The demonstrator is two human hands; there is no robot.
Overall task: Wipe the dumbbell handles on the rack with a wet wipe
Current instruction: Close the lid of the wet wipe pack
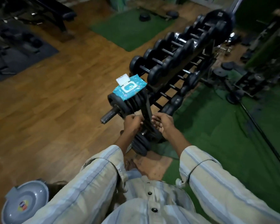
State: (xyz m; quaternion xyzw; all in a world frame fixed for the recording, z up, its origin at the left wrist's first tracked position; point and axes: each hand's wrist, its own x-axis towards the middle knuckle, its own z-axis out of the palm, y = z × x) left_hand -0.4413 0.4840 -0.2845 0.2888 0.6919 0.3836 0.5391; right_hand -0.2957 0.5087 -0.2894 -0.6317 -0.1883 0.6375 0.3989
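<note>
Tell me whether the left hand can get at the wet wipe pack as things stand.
Probably yes. The wet wipe pack lies lid-open on top of the stacked plates, just beyond the left hand, with nothing over it. Whether that hand already holds something, I cannot tell.

Weight plates topped by a wipes pack crowd the frame's centre, the dumbbell rack blocking the upper right; bare wood floor lies open at centre left.
</note>
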